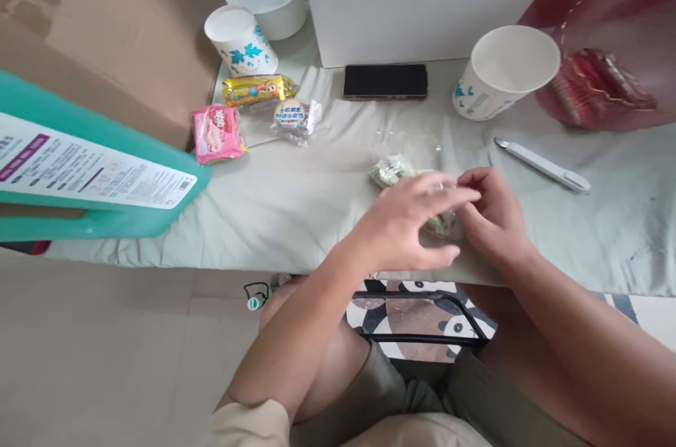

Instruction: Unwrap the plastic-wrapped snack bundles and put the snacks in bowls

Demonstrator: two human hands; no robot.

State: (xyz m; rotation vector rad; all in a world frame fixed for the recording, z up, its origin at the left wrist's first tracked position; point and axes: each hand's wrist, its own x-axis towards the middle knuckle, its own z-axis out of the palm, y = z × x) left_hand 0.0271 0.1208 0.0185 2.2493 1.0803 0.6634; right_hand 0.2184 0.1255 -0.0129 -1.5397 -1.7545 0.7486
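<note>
My left hand [404, 225] reaches over the cloth with its fingers stretched out and its thumb spread away from them. Its fingertips come close to my right hand [493, 218], whose fingers are curled and pinched at the edge of a clear plastic wrapper [448, 220]. Something green and reddish shows through this wrapper, partly hidden under the left hand. Just beyond the left hand lies a small green snack packet [391, 170] in crinkled clear plastic. To the right of my hands is a white utility knife [543, 163].
A phone [385, 81] lies at the back, beside a paper cup [501, 74]. At left are a pink packet [217, 132], a yellow packet [256, 90], a wrapped biscuit [296, 117], another paper cup [246, 49], a white tub [272, 0] and a green container [105, 158].
</note>
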